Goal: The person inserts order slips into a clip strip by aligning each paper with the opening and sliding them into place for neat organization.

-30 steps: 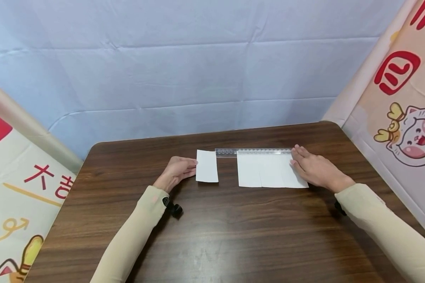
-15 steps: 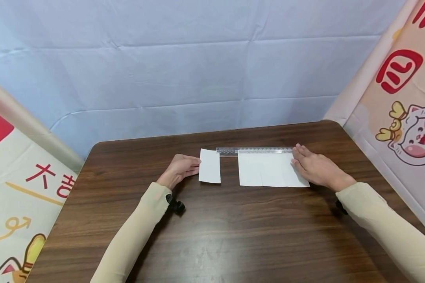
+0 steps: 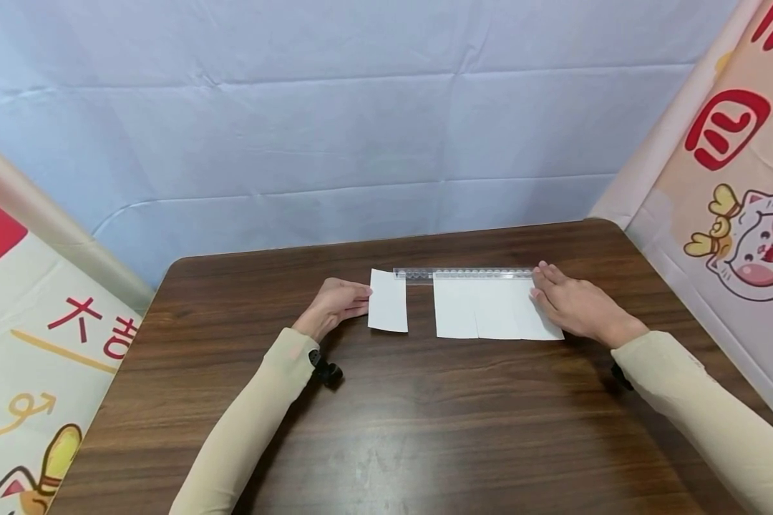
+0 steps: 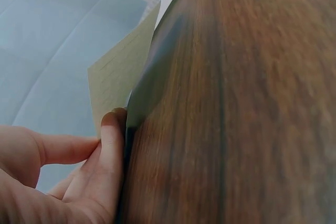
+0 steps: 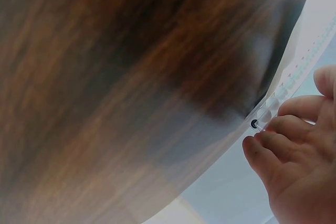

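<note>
My left hand [image 3: 336, 303] pinches a small white piece of paper [image 3: 388, 302] by its left edge, thumb on top. In the left wrist view the paper [image 4: 121, 66] tilts up from the tabletop. Its upper right corner overlaps the left end of a clear plastic ruler [image 3: 420, 276] in the head view. To the right lie white paper pieces [image 3: 483, 311] side by side, their upper edges along the ruler. My right hand [image 3: 573, 302] rests with straight fingers over the ruler's right end and the rightmost paper. The right wrist view shows the fingertips at the ruler's end [image 5: 265, 114].
The brown wooden table [image 3: 373, 415] has its far edge just beyond the ruler. A pale blue cloth backdrop [image 3: 335, 129] hangs behind it. Printed banners stand at the left [image 3: 58, 343] and right [image 3: 715, 236].
My left hand has moved right with the small paper, narrowing the gap to the row of paper pieces. The paper now overlaps the ruler's left end. My right hand stays in place.
</note>
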A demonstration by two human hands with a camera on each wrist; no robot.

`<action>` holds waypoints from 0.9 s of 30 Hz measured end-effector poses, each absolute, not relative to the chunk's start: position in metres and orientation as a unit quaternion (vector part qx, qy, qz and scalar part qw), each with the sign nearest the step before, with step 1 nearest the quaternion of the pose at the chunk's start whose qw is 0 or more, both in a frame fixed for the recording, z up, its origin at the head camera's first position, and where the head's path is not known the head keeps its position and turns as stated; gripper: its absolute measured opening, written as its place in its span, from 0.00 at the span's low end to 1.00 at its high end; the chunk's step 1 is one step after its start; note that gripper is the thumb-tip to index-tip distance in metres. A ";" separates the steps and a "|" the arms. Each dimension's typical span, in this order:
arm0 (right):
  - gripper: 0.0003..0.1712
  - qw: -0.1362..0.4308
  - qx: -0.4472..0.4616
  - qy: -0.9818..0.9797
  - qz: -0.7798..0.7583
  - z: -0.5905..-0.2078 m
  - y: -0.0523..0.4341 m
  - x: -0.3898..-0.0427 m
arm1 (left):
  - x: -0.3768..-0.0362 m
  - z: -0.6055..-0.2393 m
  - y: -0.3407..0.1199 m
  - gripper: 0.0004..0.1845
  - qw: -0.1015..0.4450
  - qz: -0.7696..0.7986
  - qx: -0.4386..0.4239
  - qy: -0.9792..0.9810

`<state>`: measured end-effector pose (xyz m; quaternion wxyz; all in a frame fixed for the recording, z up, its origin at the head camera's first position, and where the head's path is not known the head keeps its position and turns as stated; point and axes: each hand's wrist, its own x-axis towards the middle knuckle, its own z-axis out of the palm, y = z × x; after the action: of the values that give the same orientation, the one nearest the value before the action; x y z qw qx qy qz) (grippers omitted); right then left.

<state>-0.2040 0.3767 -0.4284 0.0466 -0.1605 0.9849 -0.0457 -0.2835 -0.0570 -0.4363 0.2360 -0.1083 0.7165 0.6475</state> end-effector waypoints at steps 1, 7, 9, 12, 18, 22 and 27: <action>0.36 0.047 -0.160 0.985 -0.046 -0.429 0.377 -0.204 | -0.284 -0.437 -0.056 0.17 0.237 0.648 -0.108 0.716; 0.36 0.047 -0.158 0.985 -0.046 -0.430 0.377 -0.204 | -0.285 -0.438 -0.050 0.17 0.240 0.652 -0.108 0.711; 0.36 0.048 -0.158 0.985 -0.045 -0.430 0.377 -0.205 | -0.286 -0.438 -0.048 0.17 0.241 0.651 -0.105 0.712; 0.36 0.049 -0.157 0.985 -0.045 -0.430 0.377 -0.205 | -0.286 -0.437 -0.046 0.16 0.242 0.649 -0.102 0.713; 0.36 0.050 -0.158 0.985 -0.046 -0.429 0.376 -0.205 | -0.287 -0.439 -0.043 0.16 0.244 0.654 -0.102 0.709; 0.36 0.047 -0.158 0.985 -0.047 -0.430 0.376 -0.205 | -0.287 -0.440 -0.040 0.16 0.244 0.654 -0.103 0.708; 0.36 0.046 -0.158 0.985 -0.049 -0.432 0.376 -0.205 | -0.286 -0.440 -0.038 0.16 0.244 0.652 -0.101 0.711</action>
<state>-0.2051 0.3764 -0.4325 0.0458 -0.1579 0.9851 -0.0494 -0.2863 -0.0375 -0.4395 0.2445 -0.1015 0.7107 0.6518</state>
